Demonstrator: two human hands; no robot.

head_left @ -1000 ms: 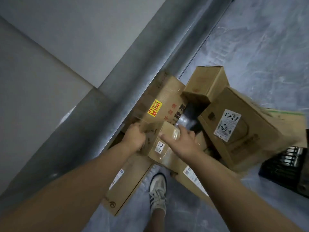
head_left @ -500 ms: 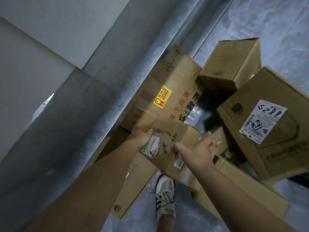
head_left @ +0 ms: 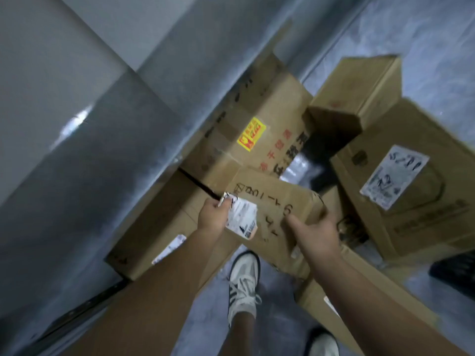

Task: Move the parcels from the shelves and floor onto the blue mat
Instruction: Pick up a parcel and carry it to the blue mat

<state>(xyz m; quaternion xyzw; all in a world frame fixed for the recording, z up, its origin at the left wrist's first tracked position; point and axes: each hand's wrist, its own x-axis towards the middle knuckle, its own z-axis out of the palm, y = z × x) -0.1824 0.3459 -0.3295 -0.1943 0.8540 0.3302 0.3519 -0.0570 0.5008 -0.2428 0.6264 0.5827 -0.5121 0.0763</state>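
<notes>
Starting at my left, a grey metal upright (head_left: 159,80) runs diagonally up the frame, and the heap of parcels is jammed against its foot on the floor (head_left: 277,327), which is likely why I have to pull one out toward me instead of sliding it sideways. My left hand (head_left: 214,218) grips the near-left corner of the small parcel (head_left: 275,211), fingers (head_left: 223,204) curled shut over the edge right beside its white shipping label (head_left: 243,220). I take that as the anchor side. The parcel sits tilted, its far edge overlapping the big carton with the yellow sticker (head_left: 259,129). My right hand (head_left: 314,231) clamps the opposite end, thumb laid across the top face and the other fingers wrapped round the far side, so both ends are braced for a level carry. Further right, a labelled carton (head_left: 411,181) leans in the heap. The blue mat is not in view.
</notes>
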